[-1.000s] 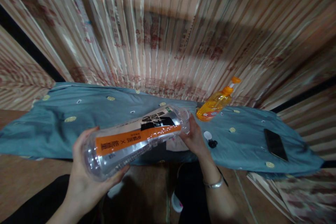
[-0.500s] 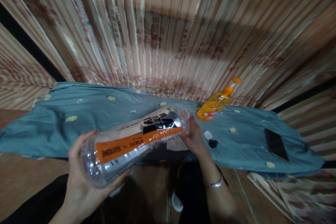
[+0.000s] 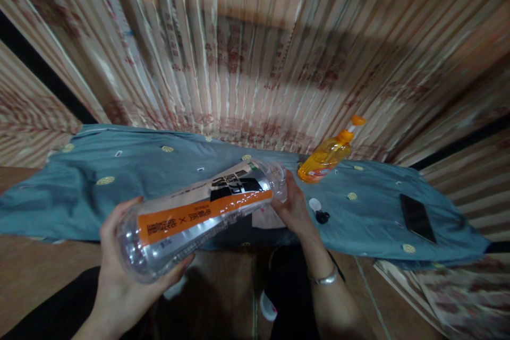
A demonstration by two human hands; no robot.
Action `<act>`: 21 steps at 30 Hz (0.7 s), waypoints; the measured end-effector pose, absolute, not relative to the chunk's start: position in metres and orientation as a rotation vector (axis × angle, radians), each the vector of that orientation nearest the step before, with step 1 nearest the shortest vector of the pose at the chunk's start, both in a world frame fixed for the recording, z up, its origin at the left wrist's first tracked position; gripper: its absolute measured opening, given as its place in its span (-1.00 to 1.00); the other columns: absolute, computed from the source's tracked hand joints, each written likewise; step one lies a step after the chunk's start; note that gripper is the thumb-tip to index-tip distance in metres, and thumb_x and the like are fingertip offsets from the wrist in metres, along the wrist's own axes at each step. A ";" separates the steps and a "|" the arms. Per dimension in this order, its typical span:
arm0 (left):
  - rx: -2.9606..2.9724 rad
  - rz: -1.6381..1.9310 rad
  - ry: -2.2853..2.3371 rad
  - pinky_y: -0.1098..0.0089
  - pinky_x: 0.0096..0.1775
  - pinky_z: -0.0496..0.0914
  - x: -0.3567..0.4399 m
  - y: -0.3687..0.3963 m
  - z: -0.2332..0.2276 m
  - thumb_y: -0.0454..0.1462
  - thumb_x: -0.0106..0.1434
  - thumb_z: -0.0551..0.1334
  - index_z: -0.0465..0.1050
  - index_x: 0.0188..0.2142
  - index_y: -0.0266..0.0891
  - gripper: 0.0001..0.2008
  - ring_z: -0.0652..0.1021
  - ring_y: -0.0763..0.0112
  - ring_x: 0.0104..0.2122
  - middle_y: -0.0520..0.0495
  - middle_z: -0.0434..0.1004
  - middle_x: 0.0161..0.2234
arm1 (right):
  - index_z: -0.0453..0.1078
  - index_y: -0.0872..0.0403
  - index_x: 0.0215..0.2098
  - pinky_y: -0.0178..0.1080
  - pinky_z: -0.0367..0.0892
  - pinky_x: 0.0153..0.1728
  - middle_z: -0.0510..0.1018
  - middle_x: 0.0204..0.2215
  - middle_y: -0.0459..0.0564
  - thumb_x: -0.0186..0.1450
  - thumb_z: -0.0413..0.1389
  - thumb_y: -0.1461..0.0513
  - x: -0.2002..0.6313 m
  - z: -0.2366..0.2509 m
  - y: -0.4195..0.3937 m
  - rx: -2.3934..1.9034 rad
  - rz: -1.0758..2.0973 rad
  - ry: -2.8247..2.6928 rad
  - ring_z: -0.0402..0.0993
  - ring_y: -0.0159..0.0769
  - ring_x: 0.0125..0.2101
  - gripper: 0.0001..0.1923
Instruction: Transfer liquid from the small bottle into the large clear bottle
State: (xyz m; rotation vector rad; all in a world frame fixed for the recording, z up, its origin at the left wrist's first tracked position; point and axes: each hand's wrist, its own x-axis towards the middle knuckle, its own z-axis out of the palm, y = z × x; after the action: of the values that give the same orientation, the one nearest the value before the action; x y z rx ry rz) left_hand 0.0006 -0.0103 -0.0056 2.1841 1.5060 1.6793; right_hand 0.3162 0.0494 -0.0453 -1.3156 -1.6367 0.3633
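A large clear plastic drink bottle [image 3: 203, 215] with an orange, black and silver label lies tilted across the view, its base low at the left and its neck higher at the right. My left hand [image 3: 123, 265] is wrapped round the base end. Around the neck end, my right hand [image 3: 292, 204] is closed, with some of its fingers hidden behind the bottle. A silver bracelet circles my right wrist. The bottle is held above a blue-green cloth [image 3: 255, 234] with a yellow pattern.
Behind my right hand stands an orange pump bottle [image 3: 322, 159] of yellow liquid. A white round piece [image 3: 315, 204] and a small black item [image 3: 322, 217] lie on the cloth. A dark phone-like slab [image 3: 417, 218] rests farther right. A pleated striped curtain [image 3: 255, 64] hangs behind.
The drink bottle has shifted slightly left and rolled a little about its length, its label turning with it. Both hands keep their hold.
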 end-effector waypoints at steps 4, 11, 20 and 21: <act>2.152 1.696 1.464 0.34 -0.40 0.62 0.005 -0.011 -0.002 0.13 0.08 0.47 0.12 0.48 0.12 0.04 0.59 0.28 -0.24 -0.06 0.42 -0.02 | 0.27 0.05 0.34 0.08 0.48 0.24 0.59 0.21 0.19 0.32 0.24 0.16 0.316 -0.044 0.049 -1.308 0.376 -1.638 0.57 0.03 0.21 -0.35; 2.214 1.623 1.423 0.33 -0.44 0.65 -0.004 -0.009 -0.002 0.02 -0.03 0.55 0.10 0.49 0.18 0.14 0.58 0.27 -0.23 -0.05 0.42 0.00 | 0.27 0.03 0.34 0.09 0.49 0.23 0.60 0.20 0.18 0.33 0.23 0.16 0.315 -0.046 0.050 -1.298 0.340 -1.642 0.59 0.02 0.18 -0.36; 1.839 1.492 1.458 0.20 -0.46 0.70 -0.018 -0.014 -0.022 -0.25 -0.35 0.65 0.20 0.37 0.37 0.28 0.68 0.16 -0.27 0.07 0.53 0.00 | 0.28 0.03 0.36 0.13 0.49 0.22 0.59 0.20 0.18 0.32 0.23 0.14 0.317 -0.046 0.050 -1.308 0.366 -1.638 0.58 0.09 0.19 -0.34; 1.825 1.477 1.474 0.21 -0.51 0.68 -0.020 -0.014 -0.024 -0.28 -0.29 0.63 0.18 0.38 0.38 0.26 0.68 0.16 -0.29 0.06 0.55 0.00 | 0.28 0.03 0.37 0.14 0.48 0.22 0.59 0.21 0.18 0.31 0.22 0.14 0.317 -0.046 0.050 -1.307 0.368 -1.637 0.58 0.11 0.20 -0.33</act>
State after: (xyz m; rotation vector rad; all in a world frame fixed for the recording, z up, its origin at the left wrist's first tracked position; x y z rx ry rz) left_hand -0.0203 -0.0143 -0.0236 1.8254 1.4741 1.4772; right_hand 0.3168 0.0498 -0.0456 -1.3072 -1.6368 0.3675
